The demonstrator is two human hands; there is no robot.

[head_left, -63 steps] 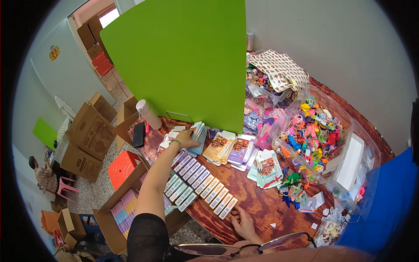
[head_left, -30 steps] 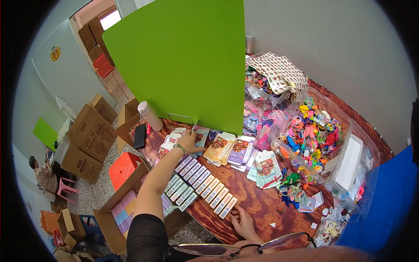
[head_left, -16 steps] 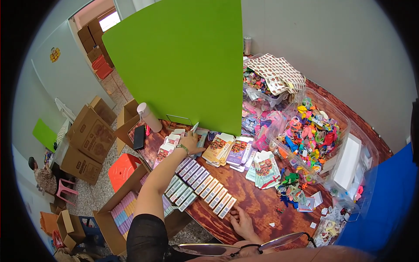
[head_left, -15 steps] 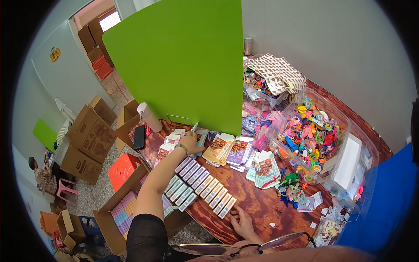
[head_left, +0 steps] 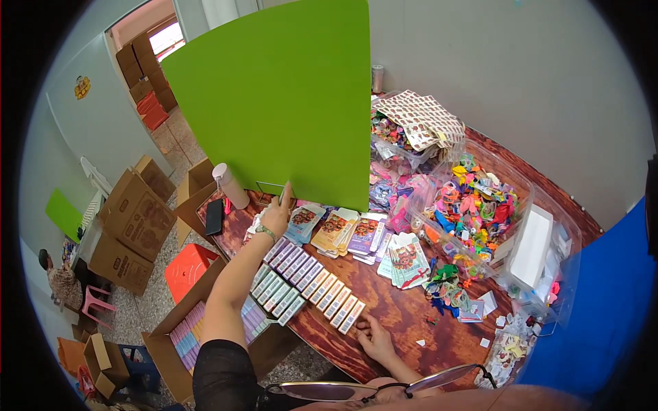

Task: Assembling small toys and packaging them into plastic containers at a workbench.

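My left hand point(head_left: 275, 219) reaches to the table's far left side, over pale flat cartons point(head_left: 256, 227) it partly covers. One finger stretches up toward the wire stand point(head_left: 269, 184); nothing plainly shows in its grasp. Just right of it lie blue flat cartons point(head_left: 303, 220), then orange point(head_left: 335, 229), purple point(head_left: 365, 233) and light green ones point(head_left: 409, 262). My right hand point(head_left: 375, 340) rests on the table with fingers apart and slightly bent, beside the orange end of the small filled boxes point(head_left: 334, 300). Purple boxes point(head_left: 292, 263) and green boxes point(head_left: 277, 294) stand in rows nearby.
Clear bins of colourful small toys point(head_left: 473, 205) stand at right, and a green panel point(head_left: 274, 103) rises behind. A pink bottle point(head_left: 230, 185) and black phone point(head_left: 214, 217) lie at the left end. Below the table edge, a carton point(head_left: 162, 348) holds packed boxes; a red stool point(head_left: 192, 270) stands beyond.
My left hand has moved left, from the blue flat cartons to the pale ones, uncovering the blue ones. My right hand stays beside the orange boxes. The whole view has shifted slightly.
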